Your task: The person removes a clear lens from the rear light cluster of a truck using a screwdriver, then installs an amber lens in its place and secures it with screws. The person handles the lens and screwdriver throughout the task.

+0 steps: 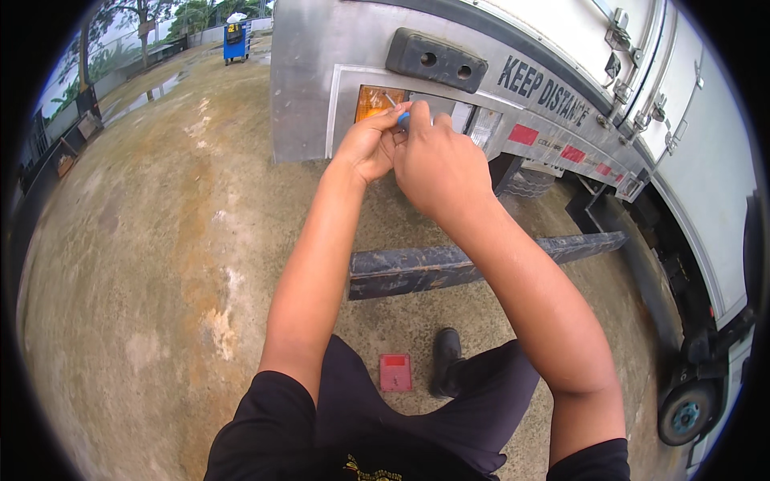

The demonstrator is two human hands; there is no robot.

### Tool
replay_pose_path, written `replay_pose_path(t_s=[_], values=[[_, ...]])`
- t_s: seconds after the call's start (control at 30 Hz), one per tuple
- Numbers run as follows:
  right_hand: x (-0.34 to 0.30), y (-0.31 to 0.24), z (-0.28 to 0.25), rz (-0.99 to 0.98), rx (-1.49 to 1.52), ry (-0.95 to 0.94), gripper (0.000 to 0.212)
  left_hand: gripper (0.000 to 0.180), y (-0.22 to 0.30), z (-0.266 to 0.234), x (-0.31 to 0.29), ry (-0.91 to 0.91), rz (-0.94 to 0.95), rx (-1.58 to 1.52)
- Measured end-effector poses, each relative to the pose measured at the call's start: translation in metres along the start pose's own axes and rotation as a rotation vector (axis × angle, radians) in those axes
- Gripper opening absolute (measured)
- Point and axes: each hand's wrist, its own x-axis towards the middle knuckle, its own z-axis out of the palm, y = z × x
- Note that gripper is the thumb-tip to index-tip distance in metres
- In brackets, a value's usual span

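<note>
My hands meet in front of the truck's rear lamp cluster. In my right hand (437, 156) is a screwdriver (403, 120); a bit of its blue handle shows between the fingers, and a thin metal shaft points up and left. My left hand (370, 146) is closed right beside it, fingertips at the screwdriver, but what they grip is hidden. Just beyond the fingers sits an amber lamp lens (377, 103). To its right are a grey lamp section (443, 104) and a clear lens (484, 126), partly covered by my right hand. A red lens (395, 373) lies on the ground between my feet.
Above the lamps a black rubber bumper block (437, 60) juts out. A dark, scuffed bar (481, 264) crosses low in front of my legs. White cargo doors (666, 72) rise at right, above a wheel (688, 413). A blue tool cart (236, 42) stands far left.
</note>
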Motion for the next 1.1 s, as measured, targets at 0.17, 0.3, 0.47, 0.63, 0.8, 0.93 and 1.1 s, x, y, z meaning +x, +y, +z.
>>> replay_pose_path(t_s=[0.17, 0.3, 0.47, 0.63, 0.8, 0.93, 1.1], values=[[-0.001, 0.009, -0.001, -0.071, -0.098, 0.075, 0.030, 0.041, 0.006, 0.014, -0.001, 0.164, 0.005, 0.121], [0.011, 0.008, 0.003, 0.003, -0.027, -0.053, 0.033, 0.037, 0.004, 0.014, -0.016, 0.005, 0.003, -0.019], [0.012, 0.007, 0.002, 0.102, 0.203, -0.010, 0.041, 0.045, -0.003, -0.001, -0.026, -0.171, 0.052, -0.036], [-0.010, 0.001, 0.001, -0.021, 0.005, 0.044, 0.038, 0.049, -0.006, 0.002, -0.018, 0.000, 0.070, 0.110], [-0.004, -0.002, 0.006, -0.051, -0.012, 0.022, 0.044, 0.048, 0.003, 0.010, -0.019, 0.013, 0.002, 0.085], [0.010, 0.005, 0.004, 0.136, 0.149, -0.042, 0.045, 0.042, 0.008, 0.000, -0.033, -0.072, -0.011, -0.001], [0.004, 0.005, -0.003, 0.184, 0.224, -0.040, 0.041, 0.038, 0.007, -0.003, -0.032, -0.131, 0.032, 0.088]])
